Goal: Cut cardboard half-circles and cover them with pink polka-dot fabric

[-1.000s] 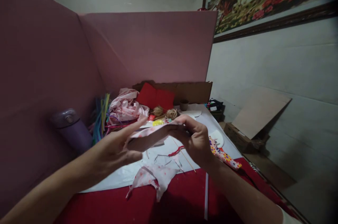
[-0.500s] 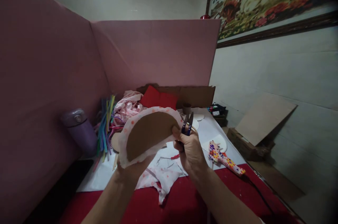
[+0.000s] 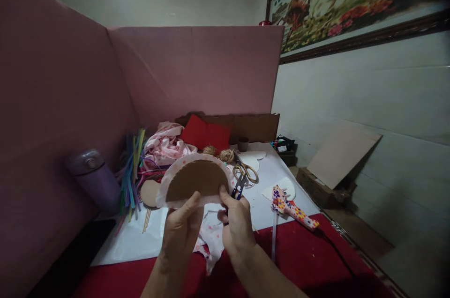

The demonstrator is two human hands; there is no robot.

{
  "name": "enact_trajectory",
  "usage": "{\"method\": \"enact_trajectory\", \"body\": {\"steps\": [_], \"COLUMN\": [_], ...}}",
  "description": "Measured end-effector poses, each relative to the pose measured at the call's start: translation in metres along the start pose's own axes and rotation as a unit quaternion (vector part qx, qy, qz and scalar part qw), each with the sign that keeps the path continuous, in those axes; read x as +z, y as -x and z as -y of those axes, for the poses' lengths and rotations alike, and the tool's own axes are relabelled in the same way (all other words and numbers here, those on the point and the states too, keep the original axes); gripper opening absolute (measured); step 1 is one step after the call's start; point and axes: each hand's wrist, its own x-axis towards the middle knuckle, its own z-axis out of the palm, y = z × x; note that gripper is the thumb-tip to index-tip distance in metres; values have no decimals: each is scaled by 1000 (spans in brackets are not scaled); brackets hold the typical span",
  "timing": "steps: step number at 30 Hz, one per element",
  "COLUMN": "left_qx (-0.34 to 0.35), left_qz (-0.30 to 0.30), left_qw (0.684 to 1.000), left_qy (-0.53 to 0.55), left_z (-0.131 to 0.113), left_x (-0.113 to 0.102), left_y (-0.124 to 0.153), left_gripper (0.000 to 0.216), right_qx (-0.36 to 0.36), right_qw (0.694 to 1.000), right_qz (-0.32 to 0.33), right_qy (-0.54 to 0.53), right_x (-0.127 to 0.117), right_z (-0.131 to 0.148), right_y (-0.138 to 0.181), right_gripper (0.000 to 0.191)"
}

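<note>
A brown cardboard half-disc [image 3: 197, 177] backed with white dotted fabric [image 3: 168, 180] is held up over the table, the fabric sticking out as a border round it. My left hand [image 3: 183, 225] grips its lower edge, thumb on the cardboard and fingers hidden behind. At the right end my right hand [image 3: 236, 223] pinches the piece with the thumb. That same hand also holds dark blue thread snips [image 3: 239, 186], blades pointing up and apart. Beneath, cut fabric scraps [image 3: 213, 239] lie on the table. Gold-handled scissors [image 3: 252, 174] rest behind the snips.
A floral glue gun [image 3: 293, 209] with a cord lies at right. Pipe cleaners [image 3: 131, 181], a purple bottle [image 3: 94, 181] and a round cardboard piece [image 3: 149, 193] are at left. Behind are crumpled fabric [image 3: 167, 141], red sheets [image 3: 206, 133], twine balls [image 3: 227, 155] and a small pot [image 3: 243, 144].
The half-disc has come lower and turned more level. My left hand has shifted from behind it to its lower edge, thumb now in front. My right hand has moved down and left with the snips.
</note>
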Motion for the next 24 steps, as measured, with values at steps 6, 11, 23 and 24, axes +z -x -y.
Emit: {"method": "enact_trajectory", "body": {"steps": [6, 11, 23, 24], "left_qx": [6, 0, -48, -55], "left_qz": [-102, -111, -115, -122], "left_qw": [995, 993, 986, 984], "left_qy": [2, 36, 112, 115], "left_z": [4, -7, -45, -46], "left_x": [4, 4, 1, 1], "left_y": [-3, -4, -10, -9], "left_gripper": [44, 44, 46, 45], "right_qx": [6, -33, 20, 34], "right_qw": [1000, 998, 981, 980], "right_qz": [-24, 19, 153, 158], "right_qy": [14, 52, 119, 115], "right_x": [1, -4, -42, -41], "right_z": [-19, -21, -19, -21], "right_y": [9, 8, 30, 31], "right_gripper": [32, 31, 55, 54]}}
